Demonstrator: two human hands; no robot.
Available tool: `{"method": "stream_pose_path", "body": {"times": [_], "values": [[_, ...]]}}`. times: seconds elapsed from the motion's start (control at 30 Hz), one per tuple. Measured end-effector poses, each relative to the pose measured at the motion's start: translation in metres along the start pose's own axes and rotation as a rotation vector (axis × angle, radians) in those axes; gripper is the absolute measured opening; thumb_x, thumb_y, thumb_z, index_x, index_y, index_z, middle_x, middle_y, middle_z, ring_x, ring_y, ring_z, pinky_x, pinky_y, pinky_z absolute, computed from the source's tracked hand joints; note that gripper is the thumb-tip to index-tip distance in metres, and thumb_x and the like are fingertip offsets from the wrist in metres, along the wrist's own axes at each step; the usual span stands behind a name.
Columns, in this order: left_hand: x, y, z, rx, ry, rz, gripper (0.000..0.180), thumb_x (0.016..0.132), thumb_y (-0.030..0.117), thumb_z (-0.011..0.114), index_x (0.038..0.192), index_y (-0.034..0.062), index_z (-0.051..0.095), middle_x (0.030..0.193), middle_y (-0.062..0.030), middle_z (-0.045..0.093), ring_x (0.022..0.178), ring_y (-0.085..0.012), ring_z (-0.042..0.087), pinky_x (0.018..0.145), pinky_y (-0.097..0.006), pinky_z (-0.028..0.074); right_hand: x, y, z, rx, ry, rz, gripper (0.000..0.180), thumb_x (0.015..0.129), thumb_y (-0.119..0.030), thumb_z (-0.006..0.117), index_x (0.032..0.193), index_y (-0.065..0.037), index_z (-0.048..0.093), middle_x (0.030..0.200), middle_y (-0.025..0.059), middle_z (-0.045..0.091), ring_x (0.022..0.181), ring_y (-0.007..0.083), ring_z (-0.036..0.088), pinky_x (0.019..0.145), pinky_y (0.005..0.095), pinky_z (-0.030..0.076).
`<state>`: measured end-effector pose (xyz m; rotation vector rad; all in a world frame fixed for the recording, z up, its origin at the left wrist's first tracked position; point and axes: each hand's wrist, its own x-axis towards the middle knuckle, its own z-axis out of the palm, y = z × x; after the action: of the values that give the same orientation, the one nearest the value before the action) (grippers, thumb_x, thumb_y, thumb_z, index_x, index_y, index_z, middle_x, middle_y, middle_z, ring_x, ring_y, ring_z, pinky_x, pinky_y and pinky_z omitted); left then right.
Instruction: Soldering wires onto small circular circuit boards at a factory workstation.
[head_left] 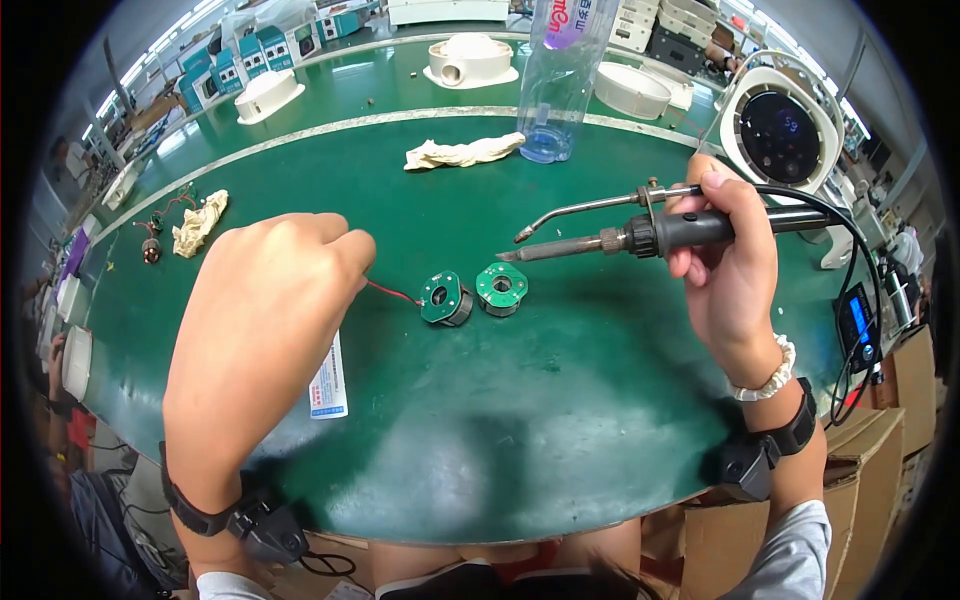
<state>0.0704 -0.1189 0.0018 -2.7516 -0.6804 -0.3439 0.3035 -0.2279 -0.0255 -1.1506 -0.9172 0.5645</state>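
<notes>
My right hand (730,240) is closed around the dark handle of a soldering iron (690,232), with a thin metal feed tube (590,208) running above its barrel. The iron's tip points left, just above a small round green circuit board part (501,287) with a hole in its middle. Beside that part sits a second, similar green part (446,297), tilted on its side. From it a red wire (393,292) leads to my left hand (290,270), whose fingers are curled closed at the wire's end. The fingertips are hidden behind the back of the hand.
A clear plastic bottle (553,110) and crumpled cloth (462,152) stand beyond the parts. White housings (470,62) line the far bench. A round soldering station display (780,125) is at right. A small motor-like piece with wires (151,248) lies at left; a printed label (328,385) lies near my left wrist.
</notes>
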Motion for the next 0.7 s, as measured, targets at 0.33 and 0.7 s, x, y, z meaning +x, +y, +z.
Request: {"method": "stream_pose_path", "body": {"times": [0.33,0.7], "values": [[0.005,0.005,0.009,-0.216,0.240,0.129,0.014,0.066,0.002,0.062,0.076,0.0020,0.052,0.067,-0.0095,0.052,0.061,-0.0287,0.051,0.052,-0.037,0.039,-0.001,0.001,0.001,-0.018,0.053,0.027,0.023,0.082,-0.026,0.046,0.072,-0.006,0.048,0.060,0.0066,0.055,0.038,0.0087,0.046,0.032,0.0172,0.030],[0.007,0.011,0.017,-0.582,0.239,0.026,0.007,0.068,-0.004,0.059,0.072,-0.0009,0.055,0.057,-0.0051,0.045,0.044,-0.0119,0.032,0.044,-0.025,0.027,-0.007,0.000,0.011,-0.108,0.022,0.086,0.029,0.083,-0.030,0.043,0.063,-0.009,0.040,0.052,0.0021,0.047,0.035,0.0045,0.040,0.031,0.0162,0.024]]}}
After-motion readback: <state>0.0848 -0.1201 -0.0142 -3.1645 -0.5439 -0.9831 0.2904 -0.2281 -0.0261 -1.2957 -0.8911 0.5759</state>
